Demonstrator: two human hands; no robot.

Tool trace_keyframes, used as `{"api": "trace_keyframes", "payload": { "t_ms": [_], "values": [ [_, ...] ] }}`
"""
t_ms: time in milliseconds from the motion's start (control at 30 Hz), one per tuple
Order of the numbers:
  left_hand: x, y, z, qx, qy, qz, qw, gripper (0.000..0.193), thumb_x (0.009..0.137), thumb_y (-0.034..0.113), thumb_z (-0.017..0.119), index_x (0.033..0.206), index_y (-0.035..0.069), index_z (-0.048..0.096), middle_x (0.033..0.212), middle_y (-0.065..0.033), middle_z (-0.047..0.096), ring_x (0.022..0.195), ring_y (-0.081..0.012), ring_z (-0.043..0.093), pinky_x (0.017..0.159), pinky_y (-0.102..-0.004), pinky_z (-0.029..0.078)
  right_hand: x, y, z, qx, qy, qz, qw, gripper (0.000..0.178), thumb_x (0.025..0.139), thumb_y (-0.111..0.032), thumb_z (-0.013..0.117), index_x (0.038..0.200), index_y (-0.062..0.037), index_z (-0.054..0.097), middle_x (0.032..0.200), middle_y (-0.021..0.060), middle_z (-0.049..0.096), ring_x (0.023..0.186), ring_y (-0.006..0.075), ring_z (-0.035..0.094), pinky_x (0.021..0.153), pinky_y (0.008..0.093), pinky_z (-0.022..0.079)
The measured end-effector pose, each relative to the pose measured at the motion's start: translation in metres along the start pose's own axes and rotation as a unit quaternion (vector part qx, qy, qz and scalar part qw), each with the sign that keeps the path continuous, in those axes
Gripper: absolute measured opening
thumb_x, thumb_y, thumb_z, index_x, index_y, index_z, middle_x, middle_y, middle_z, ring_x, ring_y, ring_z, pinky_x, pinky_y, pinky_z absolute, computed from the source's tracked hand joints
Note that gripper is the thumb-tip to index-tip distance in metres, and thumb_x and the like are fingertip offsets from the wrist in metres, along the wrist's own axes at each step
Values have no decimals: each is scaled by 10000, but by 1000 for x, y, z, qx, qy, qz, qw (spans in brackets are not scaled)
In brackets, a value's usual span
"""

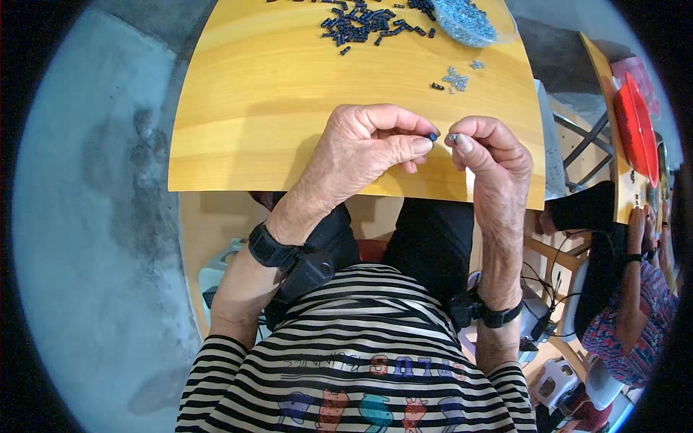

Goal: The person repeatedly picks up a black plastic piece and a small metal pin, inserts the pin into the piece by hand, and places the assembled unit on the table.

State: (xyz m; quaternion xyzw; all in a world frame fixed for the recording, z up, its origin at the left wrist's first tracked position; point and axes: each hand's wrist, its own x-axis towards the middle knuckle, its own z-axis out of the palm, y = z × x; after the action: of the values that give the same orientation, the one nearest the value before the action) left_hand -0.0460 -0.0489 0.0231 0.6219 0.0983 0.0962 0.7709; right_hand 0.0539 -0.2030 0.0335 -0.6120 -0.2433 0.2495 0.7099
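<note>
Over the front part of the yellow table [238, 137], my left hand [364, 148] pinches a small black cylindrical piece [432, 137] between thumb and forefinger. Just to the right, the thumb and forefinger of my right hand [498, 159] are closed on a tiny silver metal piece [452, 137]. The two pieces face each other with a narrow gap between them. Beyond my right hand lie a small cluster of silver metal pieces [455, 79] and a single black piece [437, 86].
A heap of black pieces [357, 27] is spread at the table's far side. Beside it stands a clear bowl [511, 32] full of silver pieces. On the right, another person's arm [634, 303] rests near a second table with a red basin [637, 130].
</note>
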Motion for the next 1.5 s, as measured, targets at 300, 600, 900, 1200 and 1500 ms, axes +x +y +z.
{"api": "trace_keyframes", "payload": {
  "t_ms": [300, 600, 900, 1200, 1500],
  "values": [
    [-6, -2, -3, -185, 10, -79, 980, 223, 878, 110, 588, 1073, 2, 606, 863, -94, 663, 719, -126, 638, 621, -217, 515, -2, 8, 5, 56, -2, 16, 998, 113, 805, -57, 668, 908, -13, 646, 793, 33, 638, 655, 63, 514, 579, 196, 406],
    [-6, -11, -2, -244, 50, -92, 964, 167, 862, 119, 616, 997, 20, 616, 846, -63, 652, 729, -126, 641, 619, -208, 537, -6, 10, 8, 69, 7, 26, 997, 107, 810, -57, 662, 904, -11, 642, 789, 30, 632, 654, 62, 513, 577, 199, 406],
    [-9, -13, 8, -351, 23, -125, 928, 182, 854, 115, 624, 1005, 19, 598, 844, -43, 644, 745, -105, 632, 638, -199, 542, -11, 7, 11, -77, 39, -52, 995, 105, 807, -26, 663, 908, 0, 644, 813, 3, 628, 739, 56, 526, 676, 192, 427],
    [-13, -16, 14, -382, 54, -132, 913, 183, 848, 104, 629, 1009, 23, 599, 852, -43, 644, 753, -110, 634, 654, -205, 545, -13, 7, 12, -93, 46, -72, 992, 105, 805, -17, 665, 903, 7, 635, 827, 7, 631, 775, 64, 549, 722, 202, 447],
    [-16, -15, 17, -299, 59, -139, 942, 183, 855, 97, 616, 1011, 1, 606, 889, -85, 656, 771, -135, 645, 668, -225, 549, -10, 7, 9, -248, 55, -174, 951, 78, 756, 14, 678, 820, -8, 639, 749, 43, 626, 699, 105, 576, 640, 239, 467]
  ]
}}
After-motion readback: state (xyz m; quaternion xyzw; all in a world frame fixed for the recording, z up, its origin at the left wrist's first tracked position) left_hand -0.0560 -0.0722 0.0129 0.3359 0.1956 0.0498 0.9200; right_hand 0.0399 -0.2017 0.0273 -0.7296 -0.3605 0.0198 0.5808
